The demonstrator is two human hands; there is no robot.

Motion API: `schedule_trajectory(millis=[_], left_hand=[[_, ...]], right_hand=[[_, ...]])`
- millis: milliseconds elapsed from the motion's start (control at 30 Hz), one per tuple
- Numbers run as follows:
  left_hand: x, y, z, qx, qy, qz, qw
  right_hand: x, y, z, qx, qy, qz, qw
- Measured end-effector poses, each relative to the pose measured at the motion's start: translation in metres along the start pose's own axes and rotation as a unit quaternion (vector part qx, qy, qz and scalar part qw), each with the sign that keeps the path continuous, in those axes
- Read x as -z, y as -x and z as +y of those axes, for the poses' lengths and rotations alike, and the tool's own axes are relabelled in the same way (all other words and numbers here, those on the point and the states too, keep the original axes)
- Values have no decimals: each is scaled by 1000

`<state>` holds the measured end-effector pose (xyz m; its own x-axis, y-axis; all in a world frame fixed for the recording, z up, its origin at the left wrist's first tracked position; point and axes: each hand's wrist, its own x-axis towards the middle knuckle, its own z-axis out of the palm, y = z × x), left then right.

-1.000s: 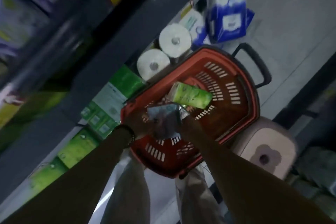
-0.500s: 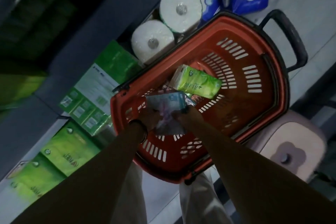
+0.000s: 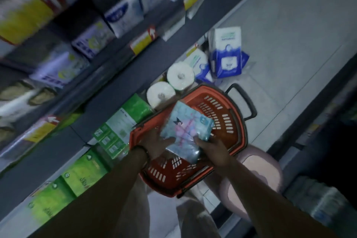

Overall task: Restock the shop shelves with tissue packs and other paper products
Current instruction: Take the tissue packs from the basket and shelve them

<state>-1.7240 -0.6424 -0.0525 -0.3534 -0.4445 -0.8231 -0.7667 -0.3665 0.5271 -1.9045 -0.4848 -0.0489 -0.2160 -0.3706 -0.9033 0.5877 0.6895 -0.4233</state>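
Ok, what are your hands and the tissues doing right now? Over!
Both hands busy: left hand and right hand hold the tissue pack. Pack over the red basket. Nothing seen blocking the shelves.

- You are holding a tissue pack (image 3: 186, 129): pale blue, clear-wrapped, dark cartoon figure on its face.
- It is tilting face-up above the red basket (image 3: 227, 102), left hand (image 3: 157, 144) and right hand (image 3: 215, 150) gripping its near end.
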Motion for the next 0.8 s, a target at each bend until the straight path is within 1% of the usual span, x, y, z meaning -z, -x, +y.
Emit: schedule_trajectory(millis=[67,100,167,200,267,300,367,433,467,500,533,567,633,700,800], left_hand=[[14,37,46,5,97,-16,995],[21,52,64,15,123,-35,992],[38,85,95,18,169,-42,985],[47,100,110,6,183,-36,982],[69,132,139,-18,184,-26,982],[81,149,156,-41,167,-11,985],[104,193,190,-102,97,44,989],[127,234,215,-164,-7,110,980],[138,255,231,-196,-70,135,969],[149,278,246,-226,-119,144,956],[160,301,261,-250,-148,153,945],[171,328,278,-272,-157,154,937],[191,381,304,-307,-137,177,925],[213,428,321,-337,-112,213,910],[241,495,343,-364,-108,249,891]], right_hand=[[-5,38,-31,22,-10,-5,1000],[-8,58,-47,27,-3,-11,1000],[-12,93,-75,32,22,-12,999],[-15,111,-90,39,41,-8,998],[-19,147,-122,63,68,-22,995],[-22,165,-139,80,79,-26,993],[-28,202,-177,158,112,9,981],[-36,242,-225,261,126,59,955],[-41,264,-252,303,134,75,941],[-47,286,-279,333,167,74,925],[-54,311,-305,359,209,50,908],[-61,331,-328,376,245,7,893],[-74,375,-370,391,296,-71,868],[-93,427,-404,416,345,-109,834],[-113,493,-444,461,402,-132,780]])
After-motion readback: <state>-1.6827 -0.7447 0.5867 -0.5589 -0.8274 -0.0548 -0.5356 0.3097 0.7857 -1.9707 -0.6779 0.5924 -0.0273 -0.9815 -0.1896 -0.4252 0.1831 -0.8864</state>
